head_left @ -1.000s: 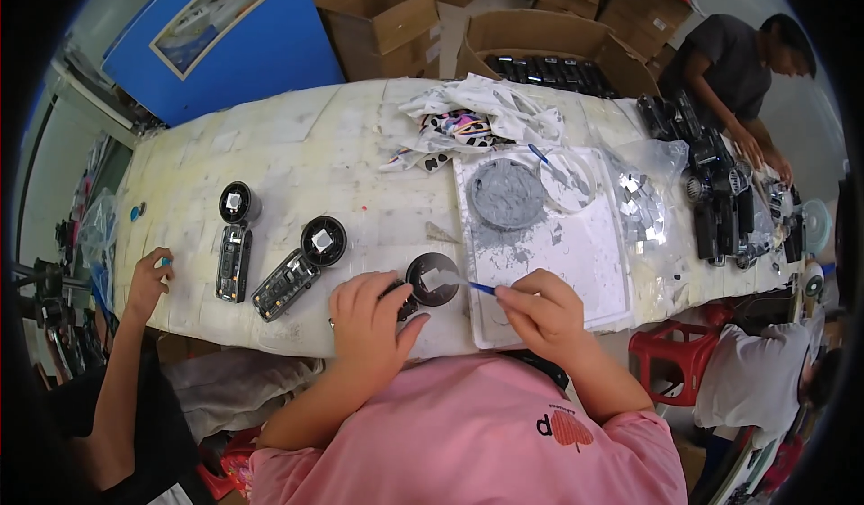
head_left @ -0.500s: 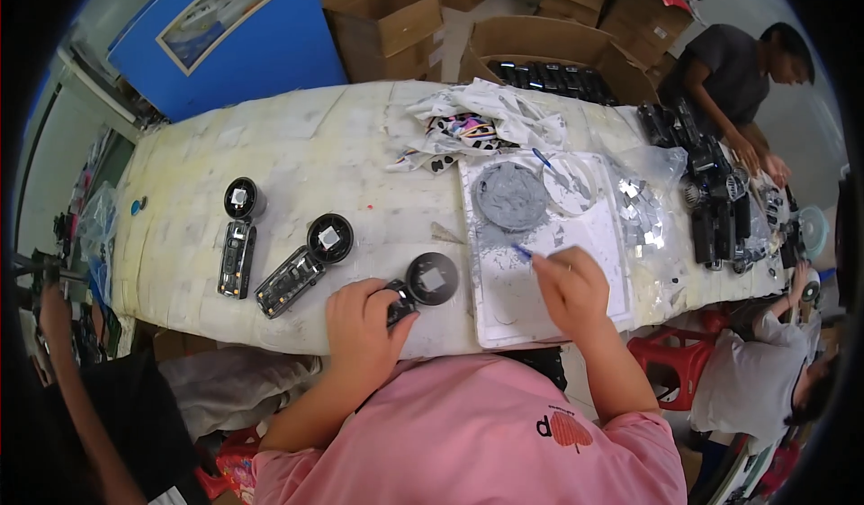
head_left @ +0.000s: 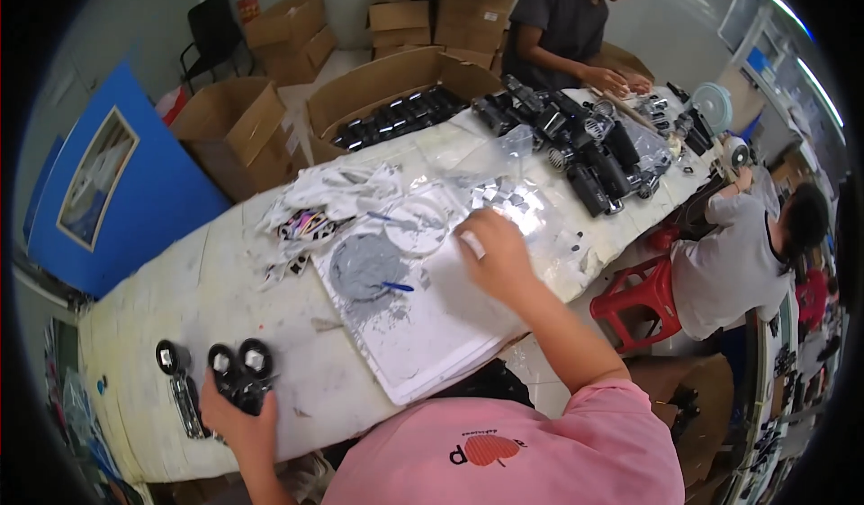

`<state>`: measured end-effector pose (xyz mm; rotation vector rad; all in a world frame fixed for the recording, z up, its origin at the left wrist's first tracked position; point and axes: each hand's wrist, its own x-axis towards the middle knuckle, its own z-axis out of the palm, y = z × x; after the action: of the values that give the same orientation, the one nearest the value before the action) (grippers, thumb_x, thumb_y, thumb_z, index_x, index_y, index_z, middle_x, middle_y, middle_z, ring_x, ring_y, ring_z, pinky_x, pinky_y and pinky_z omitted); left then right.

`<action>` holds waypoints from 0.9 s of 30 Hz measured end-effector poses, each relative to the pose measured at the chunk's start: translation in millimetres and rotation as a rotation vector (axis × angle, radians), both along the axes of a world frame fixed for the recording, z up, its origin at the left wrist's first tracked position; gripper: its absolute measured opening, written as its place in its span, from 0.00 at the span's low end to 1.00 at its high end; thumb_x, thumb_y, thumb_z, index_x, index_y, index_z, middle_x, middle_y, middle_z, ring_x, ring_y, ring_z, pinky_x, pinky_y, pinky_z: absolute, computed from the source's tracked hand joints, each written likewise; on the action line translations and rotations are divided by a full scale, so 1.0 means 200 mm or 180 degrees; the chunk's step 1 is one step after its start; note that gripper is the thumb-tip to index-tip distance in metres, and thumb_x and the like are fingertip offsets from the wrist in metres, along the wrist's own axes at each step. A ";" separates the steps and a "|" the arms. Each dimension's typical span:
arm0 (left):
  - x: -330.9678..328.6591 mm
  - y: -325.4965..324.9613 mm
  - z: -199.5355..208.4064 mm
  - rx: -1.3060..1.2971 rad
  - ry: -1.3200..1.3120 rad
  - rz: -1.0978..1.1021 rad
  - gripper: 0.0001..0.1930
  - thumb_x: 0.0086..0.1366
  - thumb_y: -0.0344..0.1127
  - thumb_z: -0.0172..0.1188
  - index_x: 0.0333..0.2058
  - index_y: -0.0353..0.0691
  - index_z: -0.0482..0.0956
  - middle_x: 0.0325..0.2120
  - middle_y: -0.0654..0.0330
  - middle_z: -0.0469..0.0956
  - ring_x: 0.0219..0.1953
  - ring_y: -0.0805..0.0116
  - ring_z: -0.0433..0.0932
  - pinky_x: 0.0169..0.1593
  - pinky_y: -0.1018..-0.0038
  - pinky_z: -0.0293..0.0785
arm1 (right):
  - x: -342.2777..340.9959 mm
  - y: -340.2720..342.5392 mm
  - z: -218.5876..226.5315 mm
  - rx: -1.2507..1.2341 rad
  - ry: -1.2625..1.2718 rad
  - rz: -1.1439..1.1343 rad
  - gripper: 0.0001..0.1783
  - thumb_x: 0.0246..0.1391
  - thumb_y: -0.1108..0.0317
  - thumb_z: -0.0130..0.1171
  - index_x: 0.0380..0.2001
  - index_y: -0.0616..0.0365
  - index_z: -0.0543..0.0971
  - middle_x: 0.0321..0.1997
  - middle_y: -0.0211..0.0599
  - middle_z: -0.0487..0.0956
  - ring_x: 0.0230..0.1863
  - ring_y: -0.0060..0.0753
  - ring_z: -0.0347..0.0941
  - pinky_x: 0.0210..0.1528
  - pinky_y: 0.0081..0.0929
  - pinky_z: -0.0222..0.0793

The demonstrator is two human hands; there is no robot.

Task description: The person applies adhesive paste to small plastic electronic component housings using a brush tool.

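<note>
Setting: a small assembly workshop, and you sit at its work line. Evidence:
- One long table [head_left: 225,280], its white cover stained and scuffed.
- Open cardboard boxes [head_left: 243,127] stacked on the floor behind it; one carton [head_left: 396,100] holds rows of black parts.
- Heaps of black parts [head_left: 585,145] near the far end of the table.
- Other workers beside you: a person in grey [head_left: 558,19] standing, a seated person [head_left: 738,244] on a red stool [head_left: 639,298].
- A small fan [head_left: 715,104].
</note>
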<state>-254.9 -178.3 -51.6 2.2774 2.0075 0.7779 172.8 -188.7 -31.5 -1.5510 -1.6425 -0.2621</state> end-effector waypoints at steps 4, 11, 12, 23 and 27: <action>-0.15 0.05 -0.04 0.0546 0.0421 0.0750 0.46 0.49 0.43 0.68 0.64 0.39 0.56 0.57 0.43 0.61 0.60 0.43 0.58 0.61 0.50 0.52 | 0.65 0.03 0.05 0.0551 -0.0316 -0.1523 0.13 0.44 0.74 0.63 0.37 0.61 0.77 0.38 0.47 0.75 0.43 0.51 0.70 0.46 0.42 0.66; -0.23 0.18 -0.06 0.0605 0.0531 0.1151 0.45 0.49 0.47 0.69 0.64 0.43 0.57 0.57 0.45 0.62 0.58 0.44 0.61 0.60 0.51 0.56 | 1.26 -0.16 -0.08 -0.1181 -0.0747 -0.3584 0.33 0.44 0.57 0.67 0.55 0.54 0.71 0.50 0.45 0.73 0.53 0.52 0.66 0.52 0.51 0.63; -0.23 0.18 -0.06 0.0605 0.0536 0.1173 0.45 0.49 0.47 0.69 0.64 0.43 0.57 0.57 0.45 0.62 0.58 0.44 0.61 0.60 0.51 0.56 | 1.28 -0.16 -0.08 -0.1165 -0.0831 -0.3528 0.34 0.44 0.57 0.68 0.56 0.53 0.71 0.50 0.44 0.73 0.54 0.50 0.66 0.51 0.51 0.62; 0.47 0.09 0.16 0.0091 -0.2600 -0.2022 0.34 0.58 0.32 0.60 0.61 0.34 0.56 0.58 0.48 0.59 0.56 0.52 0.67 0.58 0.60 0.63 | -0.08 -0.15 0.14 -0.2057 0.3081 0.1247 0.34 0.51 0.59 0.66 0.60 0.56 0.67 0.41 0.33 0.76 0.37 0.24 0.72 0.39 0.25 0.71; 0.81 0.04 0.15 -0.0326 -0.3914 -0.2226 0.41 0.54 0.26 0.66 0.62 0.38 0.49 0.60 0.50 0.58 0.58 0.59 0.66 0.58 0.66 0.68 | -0.50 -0.16 0.07 -0.1891 0.2393 0.2417 0.40 0.51 0.59 0.65 0.63 0.65 0.60 0.54 0.56 0.70 0.56 0.50 0.68 0.58 0.35 0.63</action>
<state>-93.4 -171.2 -20.6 1.5060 0.6406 1.3850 73.6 -221.1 -16.8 -1.0610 -1.5849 1.1557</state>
